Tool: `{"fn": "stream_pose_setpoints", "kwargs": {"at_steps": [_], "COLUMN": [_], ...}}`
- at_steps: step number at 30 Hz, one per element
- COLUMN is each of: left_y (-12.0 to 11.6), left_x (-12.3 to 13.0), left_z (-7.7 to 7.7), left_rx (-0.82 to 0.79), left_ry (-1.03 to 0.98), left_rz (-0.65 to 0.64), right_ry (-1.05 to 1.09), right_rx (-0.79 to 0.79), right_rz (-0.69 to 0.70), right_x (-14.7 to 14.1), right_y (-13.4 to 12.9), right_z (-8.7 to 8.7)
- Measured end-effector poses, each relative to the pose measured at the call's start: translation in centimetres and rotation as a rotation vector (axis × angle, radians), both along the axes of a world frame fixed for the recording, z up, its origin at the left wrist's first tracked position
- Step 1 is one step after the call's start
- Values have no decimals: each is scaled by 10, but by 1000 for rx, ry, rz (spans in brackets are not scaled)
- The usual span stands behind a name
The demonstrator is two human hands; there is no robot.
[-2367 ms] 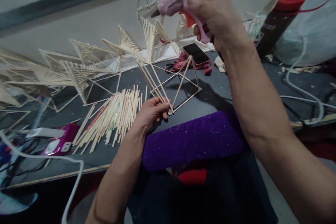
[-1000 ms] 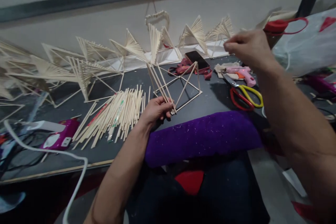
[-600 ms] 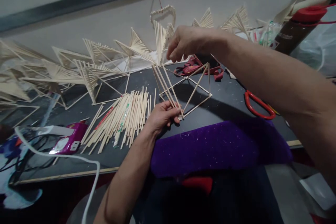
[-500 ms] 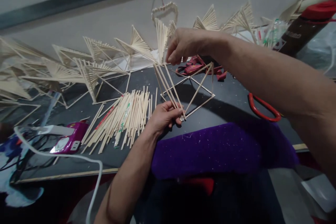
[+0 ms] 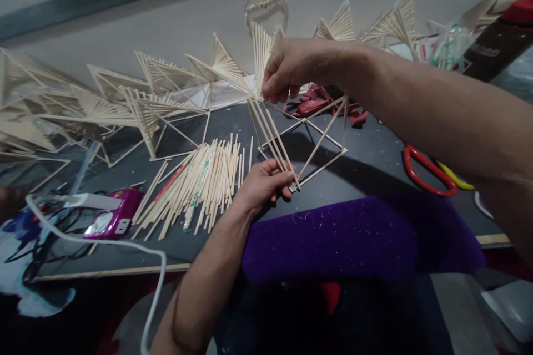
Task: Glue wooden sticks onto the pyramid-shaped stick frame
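Observation:
My left hand (image 5: 272, 180) is closed around the near corner of a wooden stick frame (image 5: 322, 169), thumb pressed on the lower ends of several slanted sticks. Above it, my right hand (image 5: 285, 72) has thumb and fingers pinched together at the upper end of one slanted stick (image 5: 277, 136). The exact contact under the right fingertips is partly hidden. The frame stands on the dark table, with crossing sticks on its right side. Left of my left hand lies a pile of loose wooden sticks (image 5: 208, 180), with a green and a red wrapper strip among them.
Fan-shaped stick models (image 5: 158, 113) line the back and left. Nearby are a red ribbon (image 5: 312, 105), red-handled tool (image 5: 428, 172), purple cloth (image 5: 333, 238), magenta power strip (image 5: 114, 216) with white cable (image 5: 160, 277), and dark bottle (image 5: 495, 47). A stick heart (image 5: 266, 3) hangs at the wall.
The view has shifted slightly, so most things appear a little farther right. My right fingertips look drawn closer together at the stick's top. My left hand keeps its hold on the corner.

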State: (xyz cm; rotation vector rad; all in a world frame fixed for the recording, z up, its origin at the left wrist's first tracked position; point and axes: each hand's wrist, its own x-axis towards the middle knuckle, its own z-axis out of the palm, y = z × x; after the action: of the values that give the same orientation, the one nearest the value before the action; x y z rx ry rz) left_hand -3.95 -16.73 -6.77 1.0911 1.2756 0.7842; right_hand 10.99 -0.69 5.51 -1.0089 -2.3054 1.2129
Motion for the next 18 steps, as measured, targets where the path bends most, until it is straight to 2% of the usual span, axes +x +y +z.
{"fn": "stream_pose_setpoints", "kwargs": {"at_steps": [7, 18], "left_y": [1, 0], "left_x": [-1, -1], "left_z": [-1, 0], "left_rx": [0, 0], "left_ry": [-5, -3], "left_rz": [-23, -26], "right_ry": [-53, -117], "right_rx": [16, 19], "right_rz": [-117, -74], "right_x": [-4, -10], "right_y": [0, 4], "right_z": [-2, -1]}}
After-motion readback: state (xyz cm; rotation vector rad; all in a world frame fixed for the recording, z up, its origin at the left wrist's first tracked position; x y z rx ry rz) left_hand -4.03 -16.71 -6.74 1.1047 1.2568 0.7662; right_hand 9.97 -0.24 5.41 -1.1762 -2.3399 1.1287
